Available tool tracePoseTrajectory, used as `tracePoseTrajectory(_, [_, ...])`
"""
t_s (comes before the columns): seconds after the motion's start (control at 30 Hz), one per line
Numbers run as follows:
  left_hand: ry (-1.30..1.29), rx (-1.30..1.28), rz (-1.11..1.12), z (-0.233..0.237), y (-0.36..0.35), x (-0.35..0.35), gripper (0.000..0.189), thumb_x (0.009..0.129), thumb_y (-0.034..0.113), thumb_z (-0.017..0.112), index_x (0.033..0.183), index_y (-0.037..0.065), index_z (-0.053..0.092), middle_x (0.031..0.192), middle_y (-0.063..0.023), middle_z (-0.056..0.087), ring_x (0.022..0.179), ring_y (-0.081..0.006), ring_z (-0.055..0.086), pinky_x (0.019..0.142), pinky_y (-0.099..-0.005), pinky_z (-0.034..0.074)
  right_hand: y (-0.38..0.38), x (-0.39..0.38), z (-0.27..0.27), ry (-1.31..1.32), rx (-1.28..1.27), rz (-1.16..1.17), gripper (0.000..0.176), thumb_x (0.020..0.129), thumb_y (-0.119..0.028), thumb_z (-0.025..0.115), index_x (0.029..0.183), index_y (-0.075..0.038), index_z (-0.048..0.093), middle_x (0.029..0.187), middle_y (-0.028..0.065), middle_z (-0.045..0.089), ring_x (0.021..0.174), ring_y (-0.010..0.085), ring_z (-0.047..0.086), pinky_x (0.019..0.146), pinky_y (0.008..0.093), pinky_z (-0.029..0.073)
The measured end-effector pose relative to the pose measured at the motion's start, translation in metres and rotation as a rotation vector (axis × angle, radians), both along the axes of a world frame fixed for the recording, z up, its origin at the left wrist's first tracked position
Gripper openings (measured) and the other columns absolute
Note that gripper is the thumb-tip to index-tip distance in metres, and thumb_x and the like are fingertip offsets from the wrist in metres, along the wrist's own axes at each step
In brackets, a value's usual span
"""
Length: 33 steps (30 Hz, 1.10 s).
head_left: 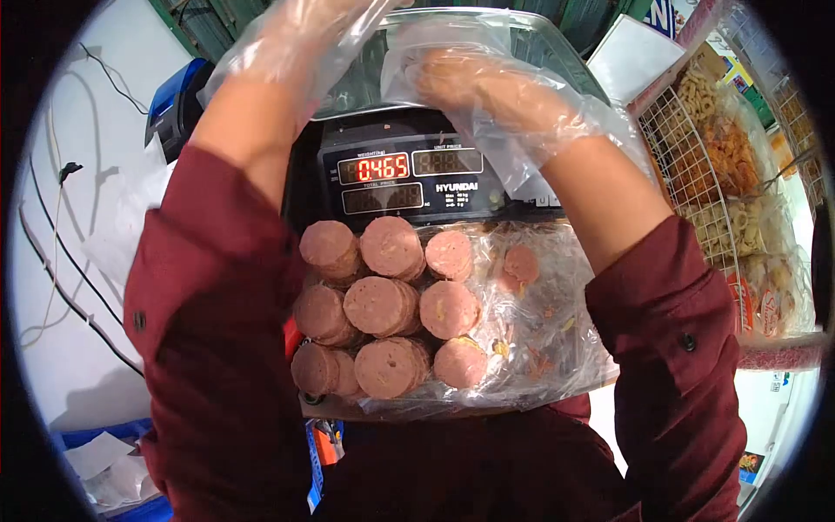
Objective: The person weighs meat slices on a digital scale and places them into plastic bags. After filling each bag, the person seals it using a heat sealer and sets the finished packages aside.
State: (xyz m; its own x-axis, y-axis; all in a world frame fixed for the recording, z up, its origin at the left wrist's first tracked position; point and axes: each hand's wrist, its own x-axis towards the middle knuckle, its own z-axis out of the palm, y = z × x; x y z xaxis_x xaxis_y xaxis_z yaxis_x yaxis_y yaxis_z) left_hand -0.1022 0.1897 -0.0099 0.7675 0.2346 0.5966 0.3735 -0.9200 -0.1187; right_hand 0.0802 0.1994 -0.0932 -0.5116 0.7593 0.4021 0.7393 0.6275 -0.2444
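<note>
The left hand point(315, 16) and right hand point(450, 76), in loose plastic gloves point(515, 161), are at the scale tray point(552, 42); blur and film leave each grip impossible to tell. Sliced-sausage stacks point(380, 306) stand nearer, left on the plastic sheet point(565, 287); the left sleeve point(217, 261), close beside, could topple them by brushing past.

nine stacks of pink slices point(380, 306), one lone slice point(521, 263), one scale point(400, 193), one tray point(565, 54), two gloved hands point(304, 22) point(452, 78)

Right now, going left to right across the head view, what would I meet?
Black plug, blue-and-black device, plastic-covered left hand, plastic-covered right hand, wire rack.
</note>
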Motion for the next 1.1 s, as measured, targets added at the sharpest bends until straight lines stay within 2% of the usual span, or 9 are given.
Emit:
tracePoseTrajectory(0.07, [-0.629,-1.2,-0.448,-0.004,-0.013,-0.01,0.051,0.085,0.015,0.071,0.131,0.001,0.057,0.124,-0.0176,0.063,0.106,-0.0251,0.064,0.098,-0.0296,0.05,-0.003,0.002,0.003,0.018,-0.032,-0.007,0.037,0.086,-0.029,0.058,0.111,-0.004,0.069,0.118,0.0188,0.067,0.118,0.0353,0.057,0.103,0.0436,0.043])
tracePoseTrajectory(0.13, [0.12,-1.135,0.686,0.069,-0.079,0.036,0.047,0.081,0.011,0.074,0.124,0.0,0.058,0.116,-0.0137,0.063,0.098,-0.0209,0.064,0.088,-0.0259,0.052,-0.01,0.004,0.006,0.01,-0.056,-0.028,0.037,0.086,-0.029,0.058,0.111,-0.004,0.069,0.117,0.0188,0.067,0.117,0.0352,0.058,0.103,0.0434,0.043])
tracePoseTrajectory(0.3, [-0.475,-0.498,0.192,-0.059,-0.041,-0.001,0.024,0.091,0.03,0.056,0.098,0.008,0.061,0.086,-0.0185,0.062,0.078,-0.0308,0.062,0.078,-0.0404,0.049,-0.017,0.001,0.013,-0.02,-0.089,-0.078,0.036,0.087,-0.029,0.058,0.112,-0.004,0.069,0.115,0.019,0.067,0.116,0.0351,0.059,0.102,0.043,0.044])
tracePoseTrajectory(0.4, [-0.226,-0.407,0.525,-0.049,-0.031,0.012,0.021,0.089,0.028,0.059,0.089,0.007,0.055,0.076,-0.0133,0.059,0.069,-0.0261,0.059,0.07,-0.0395,0.049,-0.014,0.0,0.014,-0.002,-0.098,-0.11,0.036,0.087,-0.029,0.058,0.112,-0.004,0.069,0.114,0.0191,0.068,0.115,0.0349,0.059,0.101,0.0427,0.044])
tracePoseTrajectory(0.67, [-0.658,-1.22,0.005,-0.05,0.0,0.004,0.016,0.078,0.002,0.072,0.091,0.001,0.063,0.08,-0.0083,0.066,0.067,-0.0142,0.062,0.058,-0.0251,0.049,-0.038,0.019,0.033,-0.061,-0.047,-0.025,0.036,0.088,-0.029,0.059,0.113,-0.005,0.068,0.111,0.0195,0.068,0.112,0.0346,0.06,0.099,0.042,0.045])
tracePoseTrajectory(0.77, [-0.323,-0.936,0.339,-0.033,0.005,-0.002,0.007,0.078,0.001,0.07,0.083,0.001,0.065,0.064,-0.0055,0.063,0.055,-0.0128,0.059,0.048,-0.0268,0.045,-0.055,0.033,0.035,-0.2,0.049,0.102,0.036,0.089,-0.028,0.059,0.114,-0.005,0.068,0.11,0.0196,0.069,0.111,0.0345,0.061,0.099,0.0417,0.045])
tracePoseTrajectory(0.83, [-0.147,-1.445,-0.09,-0.018,0.001,-0.021,0.016,0.093,0.024,0.059,0.09,0.008,0.058,0.078,-0.0054,0.062,0.074,-0.0206,0.062,0.065,-0.0381,0.052,-0.061,0.035,0.031,-0.259,0.134,0.173,0.036,0.089,-0.028,0.059,0.114,-0.005,0.068,0.11,0.0196,0.069,0.111,0.0345,0.061,0.098,0.0415,0.046])
tracePoseTrajectory(0.93, [-0.241,-1.17,0.363,-0.009,-0.029,0.012,0.003,0.078,0.002,0.069,0.079,0.001,0.066,0.062,-0.005,0.063,0.054,-0.0118,0.059,0.047,-0.0279,0.044,-0.042,0.014,0.027,-0.17,0.006,0.013,0.031,0.084,-0.026,0.062,0.106,-0.004,0.07,0.103,0.0192,0.07,0.099,0.0346,0.065,0.088,0.042,0.05])
tracePoseTrajectory(1.1, [-0.164,-1.095,0.248,-0.023,-0.005,0.004,0.008,0.079,0.004,0.065,0.079,-0.003,0.067,0.059,-0.0052,0.06,0.051,-0.0127,0.056,0.047,-0.0297,0.044,-0.072,0.011,0.056,-0.177,-0.121,-0.112,0.024,0.086,-0.014,0.063,0.107,-0.006,0.07,0.092,0.0183,0.071,0.083,0.0307,0.07,0.074,0.0364,0.054])
